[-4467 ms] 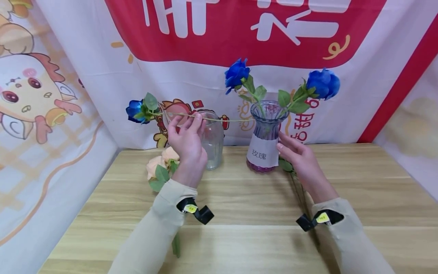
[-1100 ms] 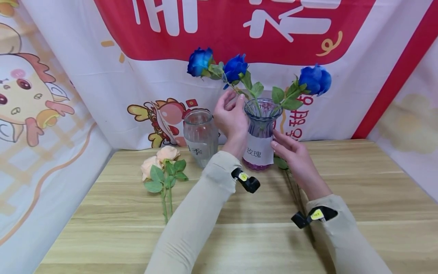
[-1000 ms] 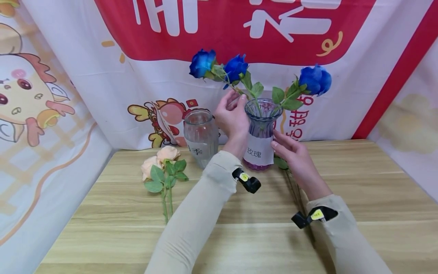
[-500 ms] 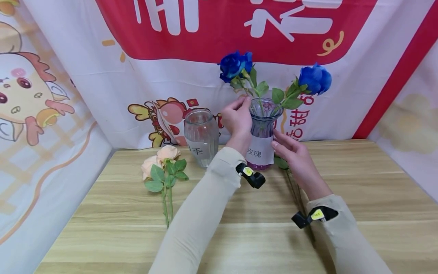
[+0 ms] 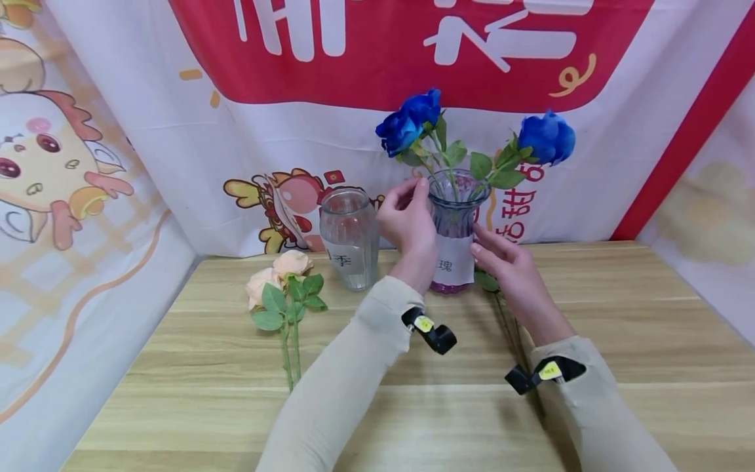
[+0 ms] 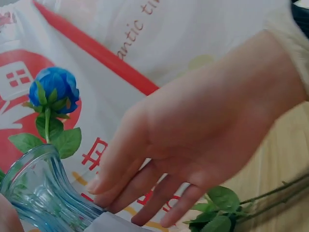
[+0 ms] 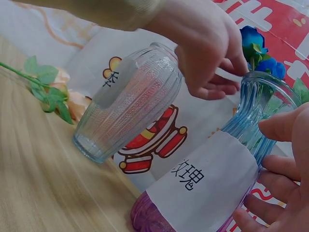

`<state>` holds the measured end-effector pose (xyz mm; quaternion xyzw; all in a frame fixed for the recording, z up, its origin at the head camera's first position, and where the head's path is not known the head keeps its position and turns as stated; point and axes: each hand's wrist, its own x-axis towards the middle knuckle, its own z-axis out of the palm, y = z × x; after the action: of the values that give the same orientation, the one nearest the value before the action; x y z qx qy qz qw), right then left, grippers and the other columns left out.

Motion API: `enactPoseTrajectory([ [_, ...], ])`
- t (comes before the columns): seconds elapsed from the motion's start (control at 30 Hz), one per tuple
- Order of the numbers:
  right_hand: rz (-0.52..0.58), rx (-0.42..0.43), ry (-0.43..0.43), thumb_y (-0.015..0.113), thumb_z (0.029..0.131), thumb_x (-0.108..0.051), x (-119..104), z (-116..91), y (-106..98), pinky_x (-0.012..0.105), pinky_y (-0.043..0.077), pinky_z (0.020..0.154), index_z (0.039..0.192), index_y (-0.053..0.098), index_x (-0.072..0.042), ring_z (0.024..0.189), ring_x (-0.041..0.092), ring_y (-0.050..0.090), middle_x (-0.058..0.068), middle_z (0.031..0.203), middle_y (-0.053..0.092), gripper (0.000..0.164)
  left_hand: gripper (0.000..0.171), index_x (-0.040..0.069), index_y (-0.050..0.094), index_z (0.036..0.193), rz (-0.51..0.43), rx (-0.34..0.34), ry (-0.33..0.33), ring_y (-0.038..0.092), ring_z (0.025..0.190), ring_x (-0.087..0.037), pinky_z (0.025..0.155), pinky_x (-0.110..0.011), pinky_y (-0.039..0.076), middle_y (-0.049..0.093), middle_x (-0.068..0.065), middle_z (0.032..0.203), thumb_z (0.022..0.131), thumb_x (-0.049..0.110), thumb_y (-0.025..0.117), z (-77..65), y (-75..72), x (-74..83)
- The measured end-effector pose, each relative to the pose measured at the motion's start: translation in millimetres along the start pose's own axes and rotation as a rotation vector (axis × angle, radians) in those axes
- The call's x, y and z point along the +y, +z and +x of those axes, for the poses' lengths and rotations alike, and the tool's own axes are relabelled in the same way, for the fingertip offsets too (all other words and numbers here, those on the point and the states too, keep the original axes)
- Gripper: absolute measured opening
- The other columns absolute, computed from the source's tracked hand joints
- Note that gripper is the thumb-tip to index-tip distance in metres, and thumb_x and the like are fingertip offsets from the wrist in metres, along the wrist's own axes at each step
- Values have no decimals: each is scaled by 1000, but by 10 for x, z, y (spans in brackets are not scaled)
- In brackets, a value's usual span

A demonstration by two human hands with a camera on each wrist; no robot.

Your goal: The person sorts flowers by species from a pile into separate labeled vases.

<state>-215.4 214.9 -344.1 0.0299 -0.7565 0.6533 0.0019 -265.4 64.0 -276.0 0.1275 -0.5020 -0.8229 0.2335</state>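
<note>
In the head view a bluish glass vase (image 5: pixel 454 216) with a white paper label and purple base holds several blue roses (image 5: pixel 398 131); two lean left, another blue rose (image 5: pixel 547 139) leans right. My left hand (image 5: pixel 409 219) is at the vase's left rim, fingers loosely bent. In the right wrist view no stem shows between the left hand's (image 7: pixel 210 53) fingers, and a fingertip meets the rim. My right hand (image 5: pixel 516 275) steadies the vase's right side with nearly straight fingers and thumb, as the left wrist view shows the right hand (image 6: pixel 193 130) too.
A clear ribbed glass vase (image 5: pixel 350 242) with a paper label stands left of the bluish one. Peach roses (image 5: pixel 283 275) with green stems lie on the wooden table (image 5: pixel 177 387). Green stems (image 5: pixel 510 328) with leaves lie beneath my right forearm. A printed cloth (image 5: pixel 177 164) hangs behind.
The blue rose, earlier held sideways in my left hand, now stands in the bluish vase beside another rose. My left hand has moved right to the rim and let the stem go.
</note>
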Motion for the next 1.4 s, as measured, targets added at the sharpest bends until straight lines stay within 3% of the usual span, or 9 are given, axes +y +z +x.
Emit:
enactPoseTrajectory([
  [0.13, 1, -9, -2, 58, 108, -45, 1, -10, -6, 41, 37, 128, 167, 35, -19, 159, 22, 39, -2, 174, 34, 68, 9, 13, 82, 102, 58, -36, 99, 68, 90, -12, 81, -30, 61, 77, 0, 98, 94, 18, 82, -55, -205, 33],
  [0.23, -1, -18, 5, 58, 108, -47, 1, -14, -8, 43, 36, 129, 167, 34, -20, 159, 22, 38, -3, 175, 33, 69, 14, 13, 81, 107, 122, -74, 216, 67, 90, -12, 79, -25, 58, 77, 0, 101, 95, 20, 81, -53, -406, 106],
  [0.37, -5, -23, 11, 58, 108, -47, 0, -17, -8, 44, 34, 130, 168, 33, -22, 160, 22, 37, -3, 175, 32, 69, 17, 9, 80, 109, 132, -102, 371, 68, 92, -13, 83, -24, 58, 76, -2, 102, 95, 18, 81, 21, -670, 242],
  [0.53, -4, -29, 15, 57, 108, -47, -1, -28, -16, 45, 34, 130, 168, 32, -23, 160, 22, 36, -4, 176, 31, 69, 20, 3, 78, 111, 129, -92, 459, 68, 94, -14, 86, -26, 56, 76, -3, 101, 95, 15, 79, 125, -952, 374],
  [0.77, -1, -31, 14, 57, 109, -46, -7, -22, -23, 46, 32, 131, 168, 32, -25, 160, 22, 36, -5, 176, 30, 67, 21, 9, 77, 115, 205, -80, 449, 67, 101, -14, 90, -28, 54, 75, 1, 109, 97, 19, 79, 227, -1238, 423],
  [1.1, -11, -31, -3, 58, 108, -46, 11, -27, -5, 46, 32, 131, 168, 32, -20, 160, 23, 36, -2, 175, 32, 70, 29, 10, 75, 120, 296, -94, 447, 68, 105, -13, 91, -29, 54, 76, 1, 115, 96, 25, 80, 387, -1507, 386],
  [1.23, -17, -31, -4, 58, 108, -48, 13, -27, -2, 47, 31, 131, 168, 32, -20, 161, 23, 35, -3, 176, 31, 71, 40, 14, 71, 131, 348, -155, 432, 67, 120, -16, 100, -39, 52, 74, 0, 129, 95, 28, 81, 522, -1550, 387],
  [1.4, -21, -30, 1, 58, 108, -47, 6, -31, -14, 47, 30, 132, 168, 31, -20, 161, 22, 35, -2, 176, 30, 71, 60, 23, 59, 150, 401, -304, 290, 54, 144, -11, 124, -42, 40, 62, 5, 153, 95, 37, 81, 735, -1564, 355],
])
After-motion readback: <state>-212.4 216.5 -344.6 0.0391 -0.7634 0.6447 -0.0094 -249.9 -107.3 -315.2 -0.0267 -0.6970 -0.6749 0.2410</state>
